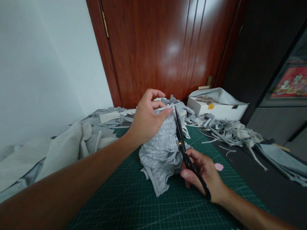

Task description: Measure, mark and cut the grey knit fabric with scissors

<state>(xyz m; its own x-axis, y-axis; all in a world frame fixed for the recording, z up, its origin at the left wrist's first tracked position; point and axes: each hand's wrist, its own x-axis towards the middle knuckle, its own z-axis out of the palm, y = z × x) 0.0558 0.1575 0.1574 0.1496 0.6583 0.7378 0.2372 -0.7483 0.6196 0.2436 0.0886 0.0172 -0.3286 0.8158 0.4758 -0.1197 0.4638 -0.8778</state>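
While left fingers (166, 112) pinch fabric (161, 148), right fingers (193, 177) gripping scissors (187, 159) along its edge, mat (147, 213) stretching below

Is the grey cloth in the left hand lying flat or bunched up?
Bunched up; the grey cloth hangs wrinkled from the left hand.

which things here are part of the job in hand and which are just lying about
In use:
grey fabric, in the left hand
black scissors, in the right hand
green gridded mat, underneath

Apparently just lying about:
white box
tangled fabric strips
pink piece
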